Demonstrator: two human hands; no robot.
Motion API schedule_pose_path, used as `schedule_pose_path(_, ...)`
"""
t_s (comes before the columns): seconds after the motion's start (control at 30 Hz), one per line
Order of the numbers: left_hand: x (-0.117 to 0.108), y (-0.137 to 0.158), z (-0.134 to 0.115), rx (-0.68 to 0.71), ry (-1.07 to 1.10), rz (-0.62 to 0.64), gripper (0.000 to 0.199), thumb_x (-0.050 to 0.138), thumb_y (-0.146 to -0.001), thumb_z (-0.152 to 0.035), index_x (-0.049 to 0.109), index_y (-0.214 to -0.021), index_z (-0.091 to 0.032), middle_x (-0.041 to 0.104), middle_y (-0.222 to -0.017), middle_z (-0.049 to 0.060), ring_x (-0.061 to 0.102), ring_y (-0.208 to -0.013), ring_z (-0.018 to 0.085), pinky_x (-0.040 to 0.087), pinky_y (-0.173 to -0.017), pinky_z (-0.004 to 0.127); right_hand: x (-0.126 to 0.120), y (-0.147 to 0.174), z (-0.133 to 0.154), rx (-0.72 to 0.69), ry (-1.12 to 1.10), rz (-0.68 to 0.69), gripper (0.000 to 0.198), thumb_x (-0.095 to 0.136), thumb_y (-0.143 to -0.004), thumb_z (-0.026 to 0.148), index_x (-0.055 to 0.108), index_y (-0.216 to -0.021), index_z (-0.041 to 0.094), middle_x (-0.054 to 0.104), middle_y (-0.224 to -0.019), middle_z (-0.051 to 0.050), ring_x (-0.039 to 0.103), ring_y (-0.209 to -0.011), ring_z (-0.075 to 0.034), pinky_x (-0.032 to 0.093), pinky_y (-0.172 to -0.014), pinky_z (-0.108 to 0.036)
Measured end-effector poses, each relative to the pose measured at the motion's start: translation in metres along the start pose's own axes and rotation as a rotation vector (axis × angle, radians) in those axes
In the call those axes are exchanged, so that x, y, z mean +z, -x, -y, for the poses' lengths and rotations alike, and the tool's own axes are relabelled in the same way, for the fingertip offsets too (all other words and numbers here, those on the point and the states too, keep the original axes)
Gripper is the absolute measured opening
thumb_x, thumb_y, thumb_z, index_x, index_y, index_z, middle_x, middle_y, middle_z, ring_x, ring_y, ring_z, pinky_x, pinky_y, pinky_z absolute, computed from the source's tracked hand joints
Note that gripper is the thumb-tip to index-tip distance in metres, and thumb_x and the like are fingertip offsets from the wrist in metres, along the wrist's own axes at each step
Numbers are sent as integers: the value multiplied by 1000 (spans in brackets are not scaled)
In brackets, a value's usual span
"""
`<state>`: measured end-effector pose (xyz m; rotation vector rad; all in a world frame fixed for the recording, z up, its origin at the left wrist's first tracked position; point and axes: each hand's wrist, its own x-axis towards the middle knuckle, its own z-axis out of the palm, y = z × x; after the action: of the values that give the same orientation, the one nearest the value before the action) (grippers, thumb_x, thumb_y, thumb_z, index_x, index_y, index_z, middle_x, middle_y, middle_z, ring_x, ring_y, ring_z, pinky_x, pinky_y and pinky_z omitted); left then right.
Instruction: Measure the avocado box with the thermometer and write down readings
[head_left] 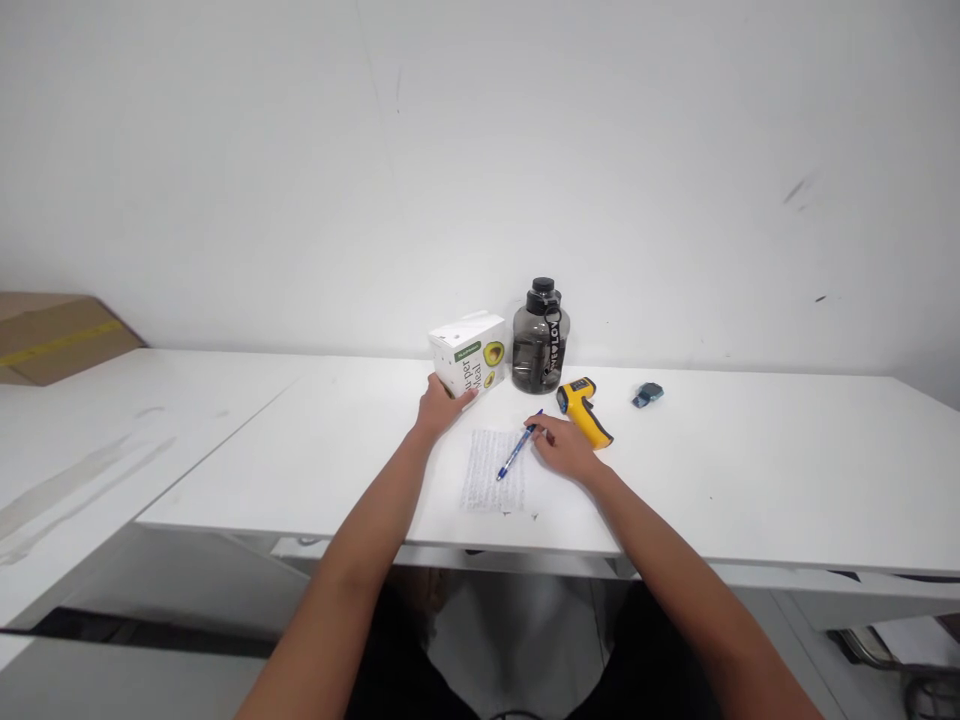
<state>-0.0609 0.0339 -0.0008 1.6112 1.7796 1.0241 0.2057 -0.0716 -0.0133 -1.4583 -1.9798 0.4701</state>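
Observation:
My left hand (444, 402) grips the lower front of a white carton (469, 345) printed with avocados and a green label; its thumb lies across the front. The carton leans slightly, and my hand hides its lower left corner. My right hand (564, 447) has its fingers closed on the upper part of a blue pen (514, 455). The pen slants over a sheet of paper (484, 490) covered in small writing, its lower end over the lines. Just beyond my right hand lies a yellow and black infrared thermometer (585, 412).
A large dark translucent water jug (536, 345) with a black cap and strap stands near the wall, right of the carton. Farther right on the white table (750, 460) lies a small dark teal object (648, 394). A cardboard box (56, 335) sits at the far left.

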Motion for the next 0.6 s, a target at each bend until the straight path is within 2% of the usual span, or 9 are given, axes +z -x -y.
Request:
schedule_pose_path(0.23, 0, -1, 1, -3, -39, 18, 67, 82, -80, -60, 39, -120, -27, 68, -140, 19, 68, -127, 40, 55, -97, 50, 4, 7, 7, -182, -16, 32, 38, 55, -97, 18, 81, -124, 26, 83, -113, -6, 76, -85, -20, 60, -87, -35)
schedule_pose_path(0.33, 0, -1, 1, 3, -37, 12, 70, 82, -79, -61, 40, -123, -27, 68, -141, 19, 68, -128, 40, 56, -97, 49, 7, 9, 9, -278, -40, 80, 46, 52, -99, 17, 77, -134, 29, 82, -124, -4, 79, -103, -22, 61, -95, -36)
schedule_pose_path(0.43, 1, -1, 1, 6, -28, 8, 71, 83, -78, -60, 40, -124, -27, 67, -143, 18, 68, -130, 38, 56, -97, 47, 9, 8, 5, -343, -44, 73, 54, 46, -96, 9, 76, -136, 30, 79, -134, -2, 75, -121, -20, 59, -104, -35)
schedule_pose_path(0.53, 1, 0, 0, 6, -13, 9, 71, 83, -79, -59, 40, -125, -27, 67, -145, 17, 67, -131, 38, 56, -98, 47, 5, 3, -2, -294, 81, -22, 53, 46, -94, 7, 78, -132, 26, 80, -129, -6, 75, -117, -23, 57, -101, -37)
schedule_pose_path(0.6, 1, 1, -1, 3, -7, 7, 71, 84, -78, -58, 40, -124, -27, 66, -145, 18, 67, -131, 38, 56, -99, 48, -3, 0, -5, -157, 223, -130, 46, 49, -96, 12, 78, -130, 21, 81, -119, -12, 74, -110, -28, 54, -96, -42)
